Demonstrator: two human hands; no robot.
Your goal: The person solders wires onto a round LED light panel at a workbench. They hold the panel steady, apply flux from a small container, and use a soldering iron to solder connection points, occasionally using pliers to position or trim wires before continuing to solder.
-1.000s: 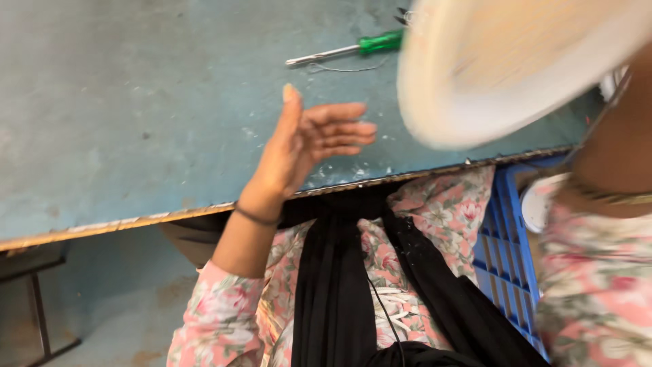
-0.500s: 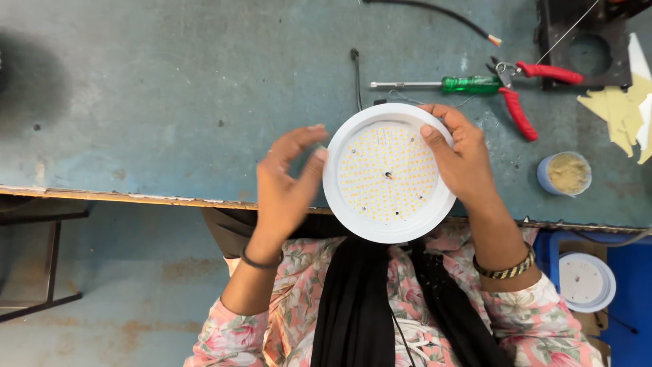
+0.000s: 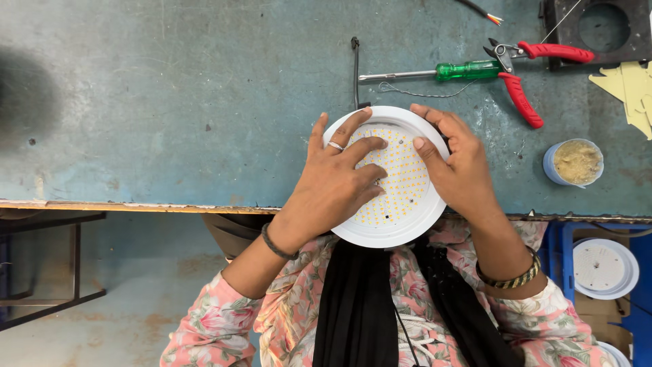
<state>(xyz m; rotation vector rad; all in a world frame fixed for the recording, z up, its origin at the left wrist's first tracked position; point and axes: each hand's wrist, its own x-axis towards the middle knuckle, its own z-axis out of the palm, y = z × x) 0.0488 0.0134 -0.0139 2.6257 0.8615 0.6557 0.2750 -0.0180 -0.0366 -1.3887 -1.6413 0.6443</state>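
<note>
1. Round white LED panel point(image 3: 397, 197) sits at the near edge of a scuffed blue-green workbench point(image 3: 170, 102).
2. Left hand point(image 3: 336, 183) lies flat on it, fingers spread; right hand point(image 3: 458, 170) grips its rim.
3. Green screwdriver point(image 3: 441, 71), red pliers point(image 3: 530, 75) and a paste tub point(image 3: 574, 163) lie behind; concrete floor point(image 3: 136, 285) below.

A round white LED panel light point(image 3: 397, 197) lies at the near edge of the worn blue counter point(image 3: 170, 102), its face of small yellow diodes turned up. The left hand point(image 3: 333, 187) rests flat on the panel with its fingers point(image 3: 363, 146) spread over the diodes; the right hand point(image 3: 458, 166) clasps the right rim. Beyond the light lie a green-handled screwdriver point(image 3: 441, 71) and red-handled pliers point(image 3: 526, 75), touching each other. A small blue cup of yellowish paste point(image 3: 574, 163) stands to the right, near the counter's edge.
</note>
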